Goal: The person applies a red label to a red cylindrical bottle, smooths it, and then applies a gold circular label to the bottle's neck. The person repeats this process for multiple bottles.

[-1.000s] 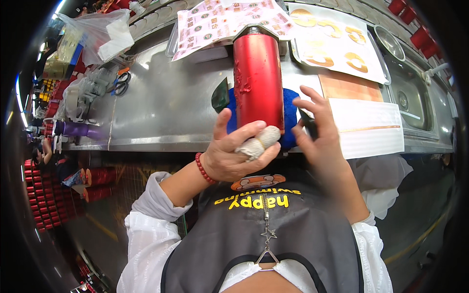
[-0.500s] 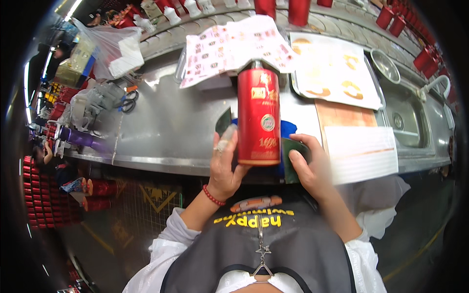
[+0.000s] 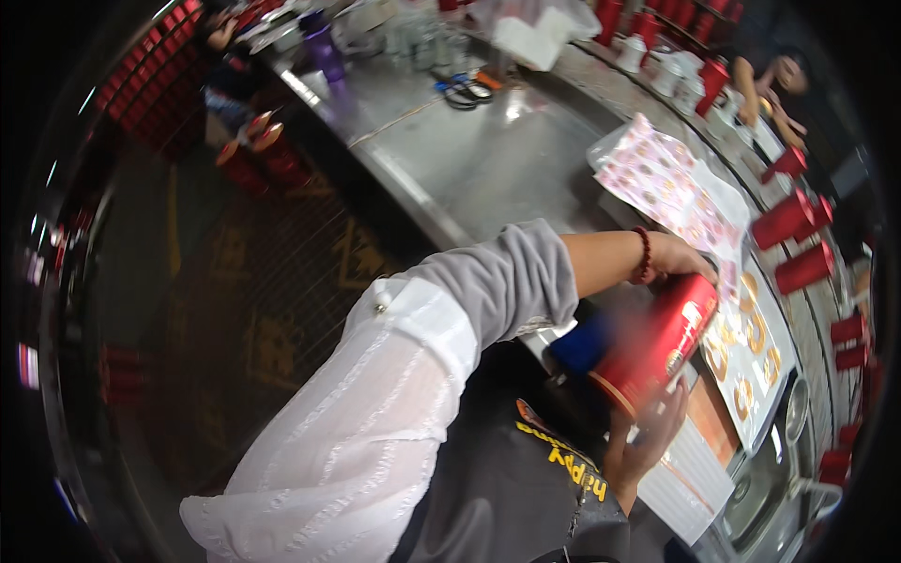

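Note:
A shiny red cylindrical bottle (image 3: 664,342) with gold print lies tilted in front of me, its gold-rimmed base toward my apron. My left hand (image 3: 680,255), a red bead bracelet at its wrist, is closed around the upper end. Against the lower side, near the base, my right hand (image 3: 646,446) supports the bottle; its fingers are blurred. A blue object (image 3: 577,345) sits just left of the bottle, partly hidden by my left sleeve. Beyond the bottle, a tray with a white sheet of gold decals (image 3: 751,349) rests beside pink patterned paper (image 3: 657,178).
The steel table (image 3: 450,174) stretches away to the upper left, with scissors (image 3: 465,91) and a purple bottle (image 3: 322,45) on it. A ribbed white sheet (image 3: 690,480) and a sink (image 3: 751,502) are at lower right. Red bottles (image 3: 804,267) line a conveyor; another person (image 3: 760,98) works beyond.
My view has swung left and tilted. The bottle has gone from upright in view to slanted. My left hand has moved to its upper end; my right hand has come to its lower side.

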A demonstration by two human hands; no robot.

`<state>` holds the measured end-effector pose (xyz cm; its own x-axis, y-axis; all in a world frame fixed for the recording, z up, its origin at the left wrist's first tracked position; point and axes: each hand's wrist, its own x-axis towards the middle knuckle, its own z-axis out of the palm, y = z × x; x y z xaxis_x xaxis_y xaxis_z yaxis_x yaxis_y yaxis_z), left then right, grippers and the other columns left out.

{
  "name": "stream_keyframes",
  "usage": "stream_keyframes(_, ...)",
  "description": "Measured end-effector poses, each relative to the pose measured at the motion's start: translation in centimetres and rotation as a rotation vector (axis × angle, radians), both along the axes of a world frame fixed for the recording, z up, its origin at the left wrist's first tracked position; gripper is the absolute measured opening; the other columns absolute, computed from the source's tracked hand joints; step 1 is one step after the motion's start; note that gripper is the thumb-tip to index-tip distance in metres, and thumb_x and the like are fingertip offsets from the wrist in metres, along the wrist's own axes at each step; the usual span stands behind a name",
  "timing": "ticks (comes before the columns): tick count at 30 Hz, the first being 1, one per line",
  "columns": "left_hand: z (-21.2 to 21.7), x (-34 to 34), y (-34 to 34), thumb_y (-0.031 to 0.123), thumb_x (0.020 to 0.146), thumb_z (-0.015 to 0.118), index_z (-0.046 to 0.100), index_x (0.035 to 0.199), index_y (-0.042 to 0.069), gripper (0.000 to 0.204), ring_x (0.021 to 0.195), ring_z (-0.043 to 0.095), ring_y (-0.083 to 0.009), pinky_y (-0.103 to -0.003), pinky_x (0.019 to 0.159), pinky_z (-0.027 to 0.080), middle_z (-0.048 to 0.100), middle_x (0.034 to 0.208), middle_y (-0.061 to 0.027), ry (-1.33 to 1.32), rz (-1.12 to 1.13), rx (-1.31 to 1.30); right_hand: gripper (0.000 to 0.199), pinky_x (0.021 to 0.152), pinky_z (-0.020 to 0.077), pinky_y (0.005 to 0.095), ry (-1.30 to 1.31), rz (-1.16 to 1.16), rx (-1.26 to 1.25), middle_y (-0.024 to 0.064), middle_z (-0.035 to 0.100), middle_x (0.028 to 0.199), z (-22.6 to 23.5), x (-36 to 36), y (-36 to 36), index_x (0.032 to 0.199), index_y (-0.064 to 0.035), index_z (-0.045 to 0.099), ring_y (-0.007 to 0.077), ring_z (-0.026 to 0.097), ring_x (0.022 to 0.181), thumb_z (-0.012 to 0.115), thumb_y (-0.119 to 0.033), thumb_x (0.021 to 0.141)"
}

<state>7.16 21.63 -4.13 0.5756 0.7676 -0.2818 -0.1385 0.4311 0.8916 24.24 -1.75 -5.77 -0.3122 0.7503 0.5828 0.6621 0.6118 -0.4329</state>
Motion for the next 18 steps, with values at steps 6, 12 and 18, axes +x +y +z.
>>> stream_keyframes(6, 4.8, -13.4, -10.5, 0.027, 0.094, 0.068, 0.069, 0.1, 0.003, 0.025, 0.081, 0.069, -0.012, -0.029, 0.072, 0.056, 0.072, 0.093, -0.0053, -0.309, 0.383, 0.293, 0.067, 0.099, 0.0492, 0.0449, 0.012, 0.174, 0.153, 0.0265, 0.047, 0.143, 2.2, -2.1, 0.7, 0.147, -0.0031, 0.038, 0.0406, 0.053, 0.126, 0.073, -0.013, 0.09)
stream_keyframes(12, 7.7, -30.1, -27.8, 0.028, 0.096, 0.069, 0.067, 0.104, 0.003, 0.027, 0.085, 0.065, -0.0091, -0.024, 0.08, 0.052, 0.07, 0.096, -0.0043, 0.182, 1.241, 0.712, 0.056, 0.07, 0.0479, 0.0313, 0.047, 0.466, 0.073, 0.025, 0.052, 0.139, 4.0, -9.3, 2.3, 0.143, -0.0012, 0.045, 0.0346, 0.055, 0.115, 0.06, -0.033, 0.101)
stream_keyframes(18, 2.7, -47.3, -32.7, 0.034, 0.092, 0.071, 0.068, 0.102, 0.0, 0.035, 0.091, 0.066, -0.0213, -0.035, 0.084, 0.051, 0.07, 0.095, -0.0093, 1.208, 1.774, 0.735, 0.041, 0.097, 0.0488, 0.0406, -0.043, 0.459, 0.01, 0.0244, 0.055, 0.138, 3.9, -12.7, 3.4, 0.137, 0.0022, 0.051, 0.0394, 0.054, 0.125, 0.057, -0.012, 0.098)
